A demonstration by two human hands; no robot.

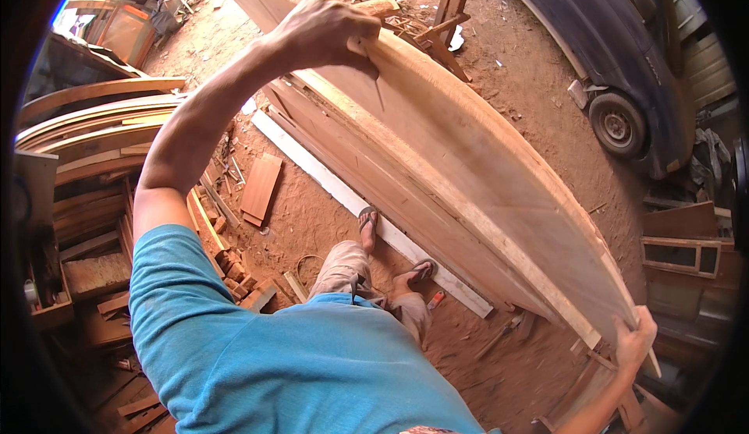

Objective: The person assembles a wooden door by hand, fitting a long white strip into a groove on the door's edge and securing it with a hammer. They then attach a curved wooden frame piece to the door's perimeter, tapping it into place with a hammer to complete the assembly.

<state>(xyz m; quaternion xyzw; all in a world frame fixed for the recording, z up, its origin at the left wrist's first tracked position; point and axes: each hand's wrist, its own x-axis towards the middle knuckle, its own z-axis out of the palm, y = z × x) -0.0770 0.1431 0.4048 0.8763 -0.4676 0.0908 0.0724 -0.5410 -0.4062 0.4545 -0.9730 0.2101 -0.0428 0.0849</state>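
Note:
A large, flat wooden panel (476, 161) stands tilted on its long edge in front of me, stretching from the upper left to the lower right. My left hand (331, 30) is closed over its upper edge, with the thumb against the near face. At the lower right end, my right hand (636, 339) grips the same panel by its edge, the thumb on the near side. Against the near side of the panel's foot lies a long board with a pale edge (460, 219). More brown boards (406, 192) lie lower, beside a white plank (312, 165) near my feet.
Stacked curved timber (101, 114) fills the left side. Offcuts (261, 188) and scraps lie on the sandy ground. A wooden trestle (456, 5) stands behind the panel. A dark vehicle (616, 52) is parked at the upper right, and wooden frames (683, 256) lean below it.

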